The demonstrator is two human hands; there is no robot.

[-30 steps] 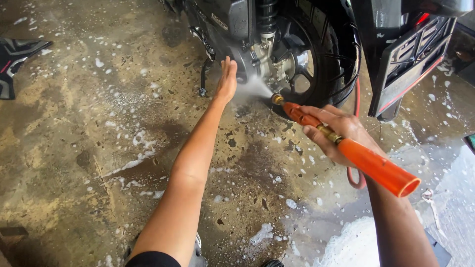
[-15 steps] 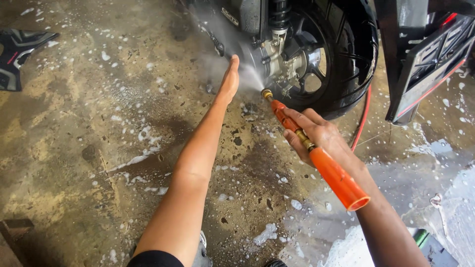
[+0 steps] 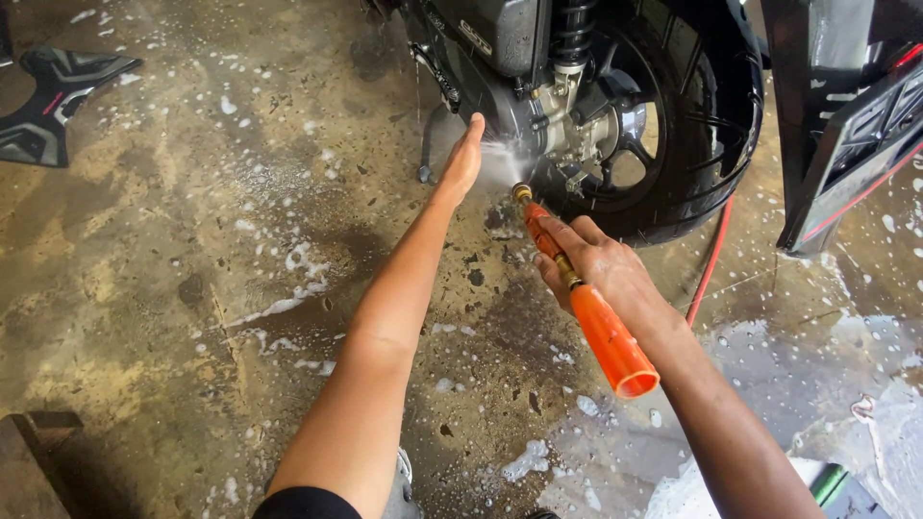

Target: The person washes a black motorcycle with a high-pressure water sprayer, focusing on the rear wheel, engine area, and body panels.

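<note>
My right hand [image 3: 601,274] grips an orange spray nozzle [image 3: 586,303] with a brass tip, aimed at the lower engine of a black motorcycle [image 3: 538,67]. A jet of water and mist leaves the tip and hits the metal by the rear wheel [image 3: 683,125]. Stretched forward with flat, straight fingers, my left hand [image 3: 463,159] touches the underside of the engine casing just left of the spray and holds nothing.
The wet concrete floor [image 3: 192,269] carries soap foam patches. A red hose [image 3: 710,264] runs behind the wheel. A black plastic panel [image 3: 53,101] lies at the far left. Another dark vehicle part [image 3: 846,125] stands at the right. The kickstand [image 3: 425,144] rests by my left hand.
The view has shifted slightly, so the motorcycle sits lower in frame. The nozzle tip has moved closer to the engine. My left hand stays pressed near the casing.
</note>
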